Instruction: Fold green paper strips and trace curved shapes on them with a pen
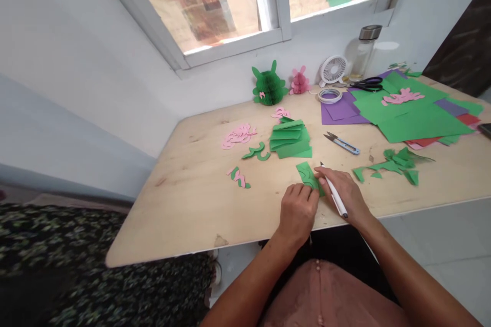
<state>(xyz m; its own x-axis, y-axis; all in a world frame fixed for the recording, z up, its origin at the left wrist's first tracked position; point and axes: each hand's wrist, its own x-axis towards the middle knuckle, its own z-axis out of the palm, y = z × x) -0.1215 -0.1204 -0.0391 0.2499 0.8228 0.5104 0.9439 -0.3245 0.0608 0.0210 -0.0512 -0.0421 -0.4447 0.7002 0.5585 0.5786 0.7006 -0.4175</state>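
A small green paper piece [306,172] with dark curved lines drawn on it lies near the table's front edge. My left hand [299,209] rests at its lower left side, fingers curled together over the paper's edge; what they pinch, if anything, is hidden. My right hand [345,191] is closed on a white marker [334,195], whose dark tip points up and left, beside the paper. Beyond the hands sits a stack of folded green paper strips [289,138]. Green curved cutouts [263,156] and pink cutouts [238,136] lie to the left.
Blue-handled snips [342,143] and green scraps [399,163] lie to the right. Farther back are green sheets [406,122], purple sheets [339,110], black scissors [367,84], a tape roll [330,95], a white fan [333,70], a glass bottle [361,59] and green and pink paper figures [269,86].
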